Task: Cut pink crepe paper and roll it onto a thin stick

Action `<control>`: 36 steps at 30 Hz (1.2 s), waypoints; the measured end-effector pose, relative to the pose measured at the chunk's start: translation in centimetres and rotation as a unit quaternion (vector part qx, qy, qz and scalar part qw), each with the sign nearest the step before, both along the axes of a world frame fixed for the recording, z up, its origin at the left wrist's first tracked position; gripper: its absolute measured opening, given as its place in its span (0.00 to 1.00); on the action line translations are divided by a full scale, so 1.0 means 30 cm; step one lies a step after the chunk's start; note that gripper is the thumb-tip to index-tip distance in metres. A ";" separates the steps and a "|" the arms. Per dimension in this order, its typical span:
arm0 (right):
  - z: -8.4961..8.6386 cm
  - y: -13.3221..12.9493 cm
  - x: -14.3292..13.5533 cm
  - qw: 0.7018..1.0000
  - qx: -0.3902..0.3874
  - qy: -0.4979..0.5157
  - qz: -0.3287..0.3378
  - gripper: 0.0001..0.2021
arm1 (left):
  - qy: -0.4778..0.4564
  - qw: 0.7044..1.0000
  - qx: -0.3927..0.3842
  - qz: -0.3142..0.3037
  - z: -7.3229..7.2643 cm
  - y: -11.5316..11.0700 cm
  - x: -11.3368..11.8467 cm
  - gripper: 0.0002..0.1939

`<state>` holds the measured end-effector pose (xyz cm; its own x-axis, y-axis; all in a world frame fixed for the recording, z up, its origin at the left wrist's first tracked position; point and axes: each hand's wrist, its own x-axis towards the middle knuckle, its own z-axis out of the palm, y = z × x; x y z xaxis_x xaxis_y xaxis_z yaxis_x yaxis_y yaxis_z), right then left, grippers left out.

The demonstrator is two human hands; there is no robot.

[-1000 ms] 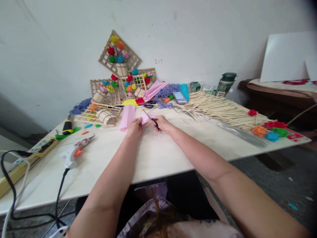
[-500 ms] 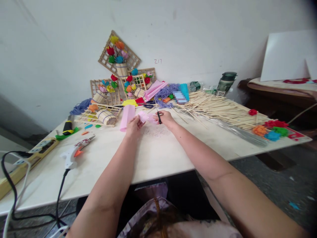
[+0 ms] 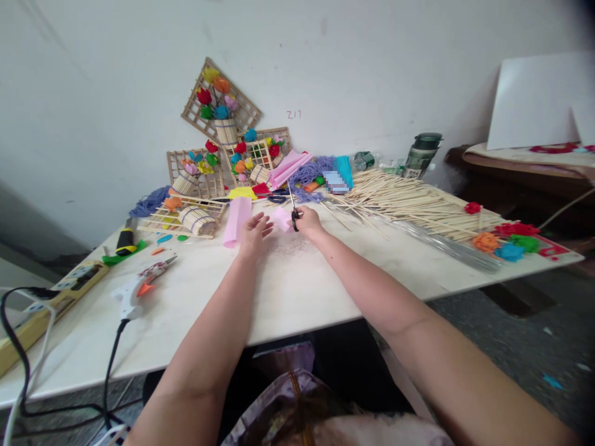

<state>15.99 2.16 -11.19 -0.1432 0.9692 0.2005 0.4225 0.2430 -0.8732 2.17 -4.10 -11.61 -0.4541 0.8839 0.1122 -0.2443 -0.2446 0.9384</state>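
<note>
My right hand [image 3: 308, 223] is closed on dark-handled scissors [image 3: 294, 217], their blades pointing up and away. A small pink paper piece [image 3: 281, 219] is at the fingers of that hand, left of the scissors. Just left of the piece, my left hand [image 3: 256, 231] has its fingers apart and holds nothing. Behind it lies a larger pink sheet [image 3: 237, 222], partly hidden by the fingers. Tiny scraps [image 3: 295, 249] are scattered on the table below the hands.
Stick lattices with paper flowers [image 3: 226, 118] lean on the wall. Thin wooden sticks [image 3: 400, 201] cover the right back. A glue gun [image 3: 132, 294] and a power strip [image 3: 69, 297] lie at left. A dark green bottle [image 3: 422, 156] stands at the back.
My left hand has let go of the small pink paper and its fingers have spread. The paper is now only by my right hand, and the scissors have turned slightly.
</note>
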 end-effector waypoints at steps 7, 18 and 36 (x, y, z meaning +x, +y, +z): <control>0.030 0.002 0.049 0.979 0.025 -0.191 -0.065 0.20 | 0.378 0.925 -0.028 0.011 -0.006 -0.002 0.037 0.11; 0.014 0.053 0.097 0.980 0.010 -0.182 -0.075 0.18 | 0.740 0.618 -0.205 -0.169 -0.013 -0.058 0.156 0.37; 0.041 0.057 0.146 0.951 0.026 -0.292 -0.093 0.18 | 0.765 0.623 -0.141 -0.080 -0.035 0.107 0.121 0.33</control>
<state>20.37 3.87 -9.97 -0.0724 0.9795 0.1881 0.8723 0.1536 -0.4642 5.80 -0.88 -12.66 0.0896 0.9867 0.1356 0.9894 -0.1038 0.1015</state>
